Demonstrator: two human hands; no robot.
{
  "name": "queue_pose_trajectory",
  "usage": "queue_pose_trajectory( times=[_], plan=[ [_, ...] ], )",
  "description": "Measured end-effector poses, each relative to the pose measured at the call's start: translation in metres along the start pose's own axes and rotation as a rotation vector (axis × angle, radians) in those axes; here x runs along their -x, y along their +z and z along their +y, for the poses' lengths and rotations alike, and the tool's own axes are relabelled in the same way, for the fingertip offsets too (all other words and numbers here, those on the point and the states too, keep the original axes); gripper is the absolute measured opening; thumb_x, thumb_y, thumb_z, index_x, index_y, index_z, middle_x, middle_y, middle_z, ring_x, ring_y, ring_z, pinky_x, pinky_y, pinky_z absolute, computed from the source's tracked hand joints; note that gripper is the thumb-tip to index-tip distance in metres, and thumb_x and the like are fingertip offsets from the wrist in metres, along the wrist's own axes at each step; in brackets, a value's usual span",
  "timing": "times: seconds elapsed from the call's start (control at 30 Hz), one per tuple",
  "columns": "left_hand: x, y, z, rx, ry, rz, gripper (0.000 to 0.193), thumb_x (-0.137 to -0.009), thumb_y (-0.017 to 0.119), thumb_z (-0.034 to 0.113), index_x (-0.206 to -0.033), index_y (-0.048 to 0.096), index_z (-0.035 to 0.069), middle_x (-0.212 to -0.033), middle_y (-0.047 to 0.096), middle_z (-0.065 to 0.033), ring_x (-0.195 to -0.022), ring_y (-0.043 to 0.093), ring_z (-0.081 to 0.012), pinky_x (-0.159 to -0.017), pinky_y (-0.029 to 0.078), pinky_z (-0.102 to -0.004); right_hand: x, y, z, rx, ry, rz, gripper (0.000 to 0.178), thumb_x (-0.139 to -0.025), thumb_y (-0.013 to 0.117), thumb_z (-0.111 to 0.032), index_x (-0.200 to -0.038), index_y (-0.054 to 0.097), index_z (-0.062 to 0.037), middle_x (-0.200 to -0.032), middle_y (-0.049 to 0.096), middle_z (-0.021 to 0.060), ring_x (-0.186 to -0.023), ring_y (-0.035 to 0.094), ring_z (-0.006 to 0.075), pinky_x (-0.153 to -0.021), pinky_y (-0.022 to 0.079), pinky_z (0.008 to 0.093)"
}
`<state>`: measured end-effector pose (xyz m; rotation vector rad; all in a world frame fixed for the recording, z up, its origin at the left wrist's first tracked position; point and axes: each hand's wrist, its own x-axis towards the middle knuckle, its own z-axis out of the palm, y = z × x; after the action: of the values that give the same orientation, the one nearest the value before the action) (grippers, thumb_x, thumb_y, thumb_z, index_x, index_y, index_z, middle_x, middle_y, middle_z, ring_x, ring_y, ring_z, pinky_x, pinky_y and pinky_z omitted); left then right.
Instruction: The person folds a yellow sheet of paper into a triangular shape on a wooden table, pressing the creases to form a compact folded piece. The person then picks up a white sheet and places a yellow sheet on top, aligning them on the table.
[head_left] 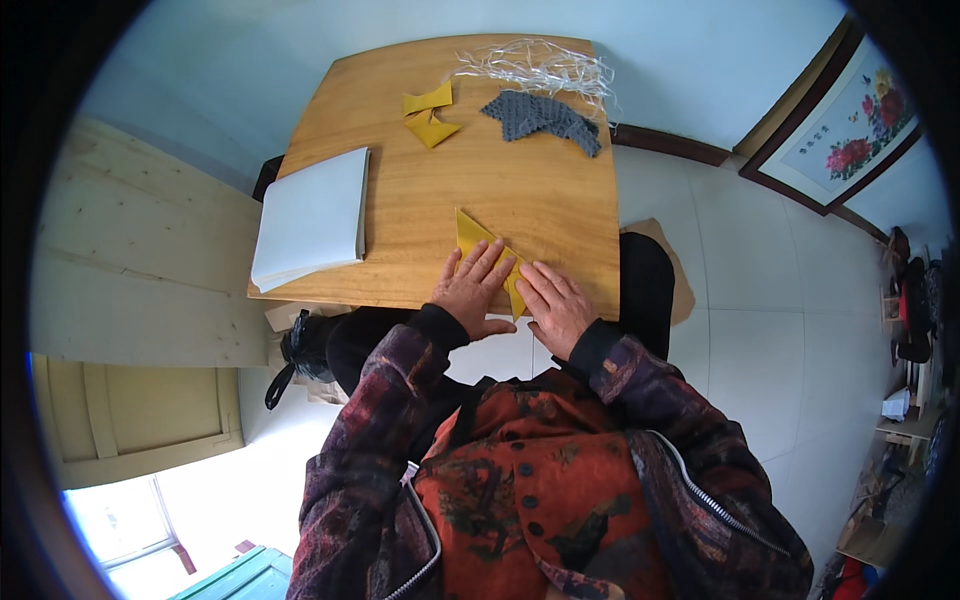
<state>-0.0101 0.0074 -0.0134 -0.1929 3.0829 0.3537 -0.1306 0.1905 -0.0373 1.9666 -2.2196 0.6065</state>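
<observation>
A piece of yellow folded paper (468, 232) with pointed corners lies at the near edge of the wooden table (420, 195). My left hand (471, 291) rests flat across its left part, fingers stretched out and thumb apart. Beside it, my right hand (558, 308) lies with straight fingers against the paper's right side. Both hands cover much of the paper, so its full shape is hidden. One sharp tip shows beyond my left fingers, and another points down between the hands.
Two yellow folded paper pieces (432, 127) lie farther back. Grey knitted or crocheted fabric (540, 117) and tangled whitish strands (540, 68) are at the far right. A stack of white paper sheets (312, 215) sits at the left edge. A black bag (308, 345) hangs below.
</observation>
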Motion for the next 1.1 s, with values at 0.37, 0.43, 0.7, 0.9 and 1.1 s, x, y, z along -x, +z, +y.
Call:
queue_pose_trajectory(
  times=[0.37, 0.43, 0.7, 0.9, 1.1],
  plan=[
    [0.019, 0.034, 0.023, -0.097, 0.013, 0.438, 0.046, -0.076, 0.073, 0.021, -0.120, 0.059, 0.016, -0.130, 0.058, -0.0029, -0.121, 0.053, -0.0222, -0.102, 0.034, -0.0477, 0.009, -0.001, -0.007, -0.062, -0.030, 0.226, 0.031, -0.080, 0.061, -0.010, -0.111, 0.063, -0.0088, -0.112, 0.063, 0.0029, -0.104, 0.057, 0.0234, -0.090, 0.047, 0.0377],
    [0.020, 0.026, 0.026, -0.063, 0.034, 0.467, 0.040, -0.077, 0.072, 0.018, -0.115, 0.062, 0.016, -0.122, 0.062, -0.0015, -0.113, 0.058, -0.0209, -0.097, 0.037, -0.0456, 0.006, -0.010, -0.012, -0.123, -0.023, 0.299, 0.024, -0.081, 0.062, -0.010, -0.105, 0.064, -0.0087, -0.106, 0.065, 0.0028, -0.099, 0.059, 0.0236, -0.087, 0.047, 0.0380],
    [0.034, -0.037, 0.046, 0.274, -0.034, 0.352, 0.009, -0.078, 0.072, 0.013, -0.087, 0.069, 0.012, -0.087, 0.069, -0.0051, -0.086, 0.066, -0.0203, -0.089, 0.040, -0.0381, -0.017, -0.073, -0.019, -0.501, 0.159, 0.119, 0.015, -0.081, 0.059, -0.003, -0.096, 0.063, -0.0038, -0.084, 0.065, 0.0137, -0.077, 0.062, 0.0345, -0.068, 0.050, 0.0400],
    [0.034, -0.054, 0.045, 0.870, -0.161, 0.137, 0.010, -0.083, 0.066, 0.004, -0.091, 0.070, 0.003, -0.076, 0.069, -0.0059, -0.068, 0.064, -0.0132, -0.064, 0.050, -0.0288, -0.042, -0.107, -0.002, -0.785, 0.255, -0.255, 0.017, -0.086, 0.059, -0.006, -0.102, 0.058, 0.0007, -0.081, 0.065, 0.0111, -0.071, 0.061, 0.0205, -0.068, 0.049, 0.0323],
    [0.020, -0.018, 0.032, 1.573, -0.275, 0.037, 0.016, -0.091, 0.065, 0.011, -0.098, 0.069, -0.003, -0.083, 0.069, 0.0007, -0.074, 0.061, -0.0056, -0.066, 0.049, -0.0228, -0.065, -0.079, 0.021, -1.312, 0.377, -0.249, 0.027, -0.090, 0.056, 0.005, -0.116, 0.052, 0.0031, -0.100, 0.065, 0.0059, -0.091, 0.059, 0.0086, -0.082, 0.048, 0.0247]
  ],
)
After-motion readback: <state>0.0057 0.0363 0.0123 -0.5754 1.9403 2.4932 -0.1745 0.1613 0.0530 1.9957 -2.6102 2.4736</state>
